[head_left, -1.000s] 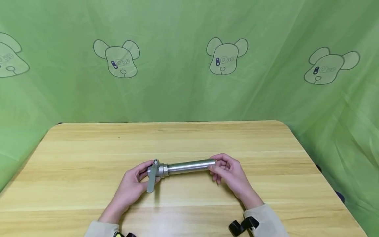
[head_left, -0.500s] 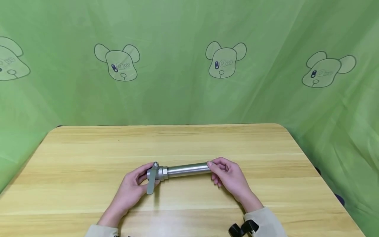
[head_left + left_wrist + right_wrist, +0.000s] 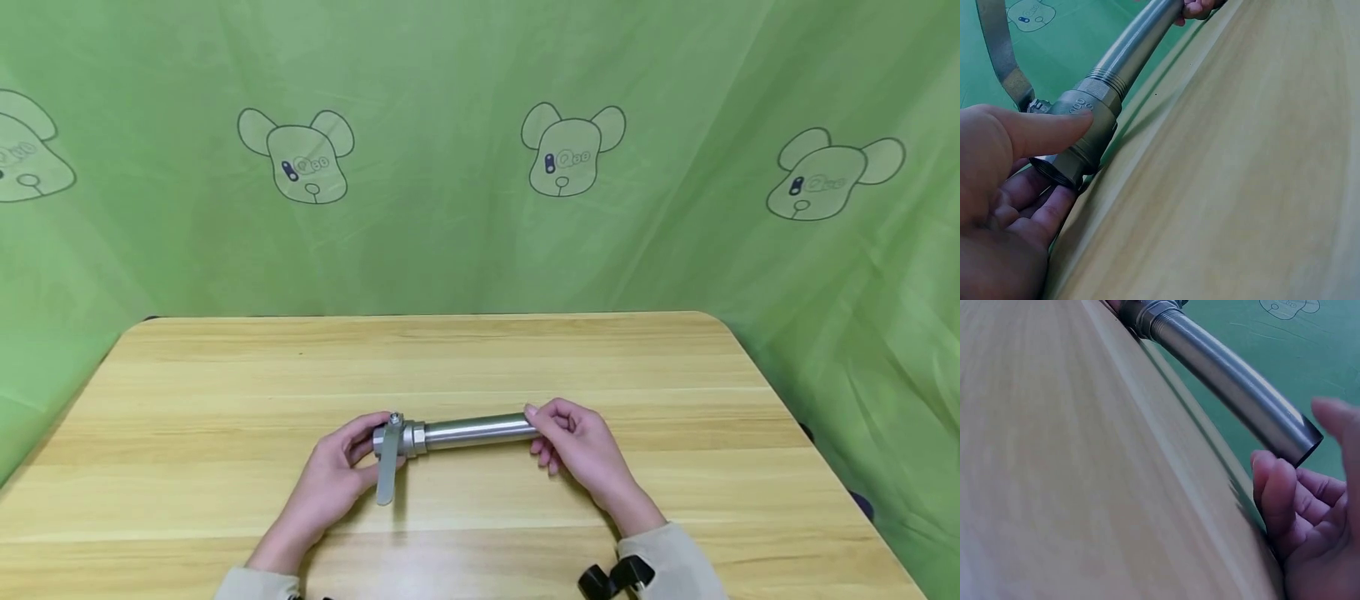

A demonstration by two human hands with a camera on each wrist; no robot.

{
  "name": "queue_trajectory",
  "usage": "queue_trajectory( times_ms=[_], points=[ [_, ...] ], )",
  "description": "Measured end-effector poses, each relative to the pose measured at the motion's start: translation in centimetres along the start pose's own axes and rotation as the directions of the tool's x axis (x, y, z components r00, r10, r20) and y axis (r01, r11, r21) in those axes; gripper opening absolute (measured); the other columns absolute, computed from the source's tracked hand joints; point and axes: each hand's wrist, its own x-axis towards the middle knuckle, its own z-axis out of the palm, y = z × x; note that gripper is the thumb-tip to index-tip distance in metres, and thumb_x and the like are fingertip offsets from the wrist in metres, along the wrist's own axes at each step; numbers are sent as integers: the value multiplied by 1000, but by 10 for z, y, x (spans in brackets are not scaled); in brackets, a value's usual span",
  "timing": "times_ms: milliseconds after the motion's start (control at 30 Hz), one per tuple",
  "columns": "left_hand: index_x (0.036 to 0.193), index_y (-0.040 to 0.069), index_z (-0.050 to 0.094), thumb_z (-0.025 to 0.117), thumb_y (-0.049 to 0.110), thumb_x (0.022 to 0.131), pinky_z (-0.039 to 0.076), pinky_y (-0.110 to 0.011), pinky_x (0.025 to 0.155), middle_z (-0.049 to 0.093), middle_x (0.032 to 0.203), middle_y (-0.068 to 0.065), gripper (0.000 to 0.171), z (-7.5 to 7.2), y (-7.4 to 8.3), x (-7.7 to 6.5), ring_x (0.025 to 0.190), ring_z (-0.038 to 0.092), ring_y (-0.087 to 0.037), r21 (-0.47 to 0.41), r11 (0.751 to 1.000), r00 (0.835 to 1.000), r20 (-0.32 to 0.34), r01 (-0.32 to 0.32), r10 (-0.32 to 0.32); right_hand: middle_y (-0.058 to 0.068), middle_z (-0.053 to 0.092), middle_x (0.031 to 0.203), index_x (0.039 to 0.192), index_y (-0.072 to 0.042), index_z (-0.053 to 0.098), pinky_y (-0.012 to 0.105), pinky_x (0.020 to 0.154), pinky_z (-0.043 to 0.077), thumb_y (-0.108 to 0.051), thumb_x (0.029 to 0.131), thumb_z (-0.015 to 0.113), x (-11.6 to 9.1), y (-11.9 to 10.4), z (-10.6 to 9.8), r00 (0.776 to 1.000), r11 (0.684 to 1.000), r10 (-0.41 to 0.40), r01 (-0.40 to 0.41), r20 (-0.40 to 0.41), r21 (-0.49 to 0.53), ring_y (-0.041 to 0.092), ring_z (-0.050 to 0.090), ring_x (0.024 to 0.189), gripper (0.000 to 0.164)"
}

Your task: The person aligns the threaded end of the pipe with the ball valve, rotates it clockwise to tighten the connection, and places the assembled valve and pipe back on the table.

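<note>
A steel ball valve with a flat grey lever is joined to a straight metal pipe. My left hand grips the valve body at its free end, thumb on the near side, as the left wrist view shows. Some threads show where the pipe enters the valve's hex collar. At the pipe's far end is my right hand, fingers curled under it. In the right wrist view the thumb appears slightly off the pipe's open end.
Valve and pipe are held just above a wooden table. Behind and beside it hangs a green curtain printed with bear-head outlines. A black wrist camera sits on the right sleeve.
The right thumb has shifted up onto the top of the pipe's end. The valve has rolled slightly, and its lever tip now reaches lower in the head view. The left hand stays in place.
</note>
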Motion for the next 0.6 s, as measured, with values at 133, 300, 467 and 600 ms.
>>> queue_trajectory(
  times_ms=[133, 300, 467, 600],
  points=[
    [148, 10, 63, 84, -1, 87, 58, -26, 108, 67, 149, -15, 65, -1, 0, 0, 140, 65, -32, -3, 1000, 1000, -8, 1, -1, 5, 70, 78, 114, 3, 65, 23, 47, 50, -20, 99, 77, 0, 2, -4, 997, 999, -51, 49, 63, 23, 13, 61, 58, 29],
    [149, 7, 61, 83, 0, 89, 60, -26, 105, 65, 150, -19, 64, -2, 0, -1, 140, 64, -35, -16, 1000, 1000, -7, -18, 17, 4, 70, 81, 116, 5, 63, 21, 48, 51, -15, 96, 77, 0, 2, -9, 986, 996, -89, 85, 138, 33, 11, 62, 60, 32],
    [149, 7, 61, 83, 0, 89, 60, -27, 106, 64, 151, -19, 64, -2, 0, -1, 141, 64, -35, -20, 1000, 1000, -2, -21, 21, 5, 70, 75, 104, 2, 64, 21, 46, 49, -26, 100, 77, 0, 2, -10, 988, 999, -53, 52, 147, 10, 11, 59, 55, 31],
    [150, 7, 61, 84, 2, 89, 59, -26, 107, 64, 152, -19, 65, -2, 0, 0, 141, 64, -34, -18, 1000, 1000, -8, -15, 15, 6, 70, 72, 97, 3, 68, 21, 44, 46, -37, 100, 77, 0, 2, -8, 994, 998, -40, 44, 102, -39, 12, 56, 52, 41]
  ],
)
